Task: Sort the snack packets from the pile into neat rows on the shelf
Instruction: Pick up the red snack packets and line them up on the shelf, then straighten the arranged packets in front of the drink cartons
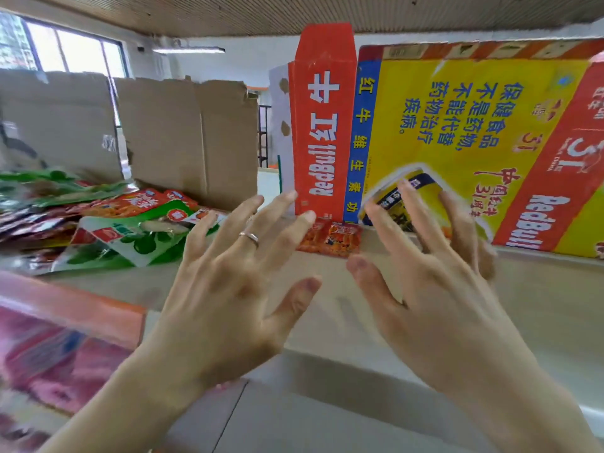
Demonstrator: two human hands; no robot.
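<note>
A pile of green, red and dark snack packets (98, 220) lies at the left of the pale shelf (539, 305). One orange-red packet (330, 240) lies flat at the foot of the Red Bull carton. My left hand (228, 282), a ring on one finger, hovers over the shelf with fingers spread and holds nothing. My right hand (434, 273) has straight, spread fingers laid against a yellow and blue packet (411, 191), which leans on the carton.
A flattened red, yellow and blue Red Bull carton (457, 132) stands along the back right. Brown cardboard (183, 135) stands behind the pile. A pink and orange box (58, 338) sits at the lower left by the shelf's front edge.
</note>
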